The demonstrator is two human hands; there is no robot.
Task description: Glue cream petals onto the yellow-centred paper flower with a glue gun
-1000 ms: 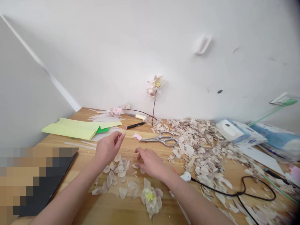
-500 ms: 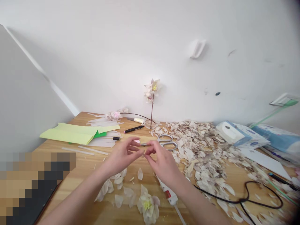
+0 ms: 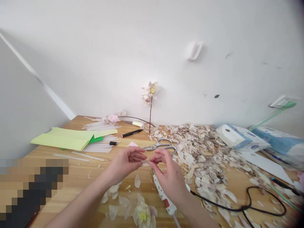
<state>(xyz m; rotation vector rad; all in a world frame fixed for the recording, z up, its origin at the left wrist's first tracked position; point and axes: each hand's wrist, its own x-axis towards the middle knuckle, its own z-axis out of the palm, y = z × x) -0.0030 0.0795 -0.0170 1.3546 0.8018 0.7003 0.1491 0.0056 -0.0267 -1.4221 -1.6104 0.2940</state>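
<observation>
My left hand (image 3: pixel 127 164) and my right hand (image 3: pixel 169 174) meet above the table, each with thumb and fingertips pinched. Between them is a small pale petal (image 3: pixel 145 163), partly covered by the fingers. Under my right hand lies a white hot glue gun (image 3: pixel 162 193) with a red part, and a glue stick pokes from its rear. A flower with white petals and a yellow centre (image 3: pixel 144 216) rests near the front edge. Loose petals (image 3: pixel 137 181) are scattered between it and my hands. Grey-handled scissors (image 3: pixel 163 144) lie just beyond my fingertips.
A large heap of dried petals (image 3: pixel 201 142) spreads across the right side. A black cord (image 3: pixel 223 207) loops there. Tissue packs (image 3: pixel 242 136) stand behind. Yellow paper (image 3: pixel 64 137) and glue sticks (image 3: pixel 102 147) lie left. A flower stem (image 3: pixel 150 114) stands upright at the back.
The view has shifted slightly, so things sit a little further left. My hands have drawn slightly apart at the fingertips, and the pale petal between them shows more clearly.
</observation>
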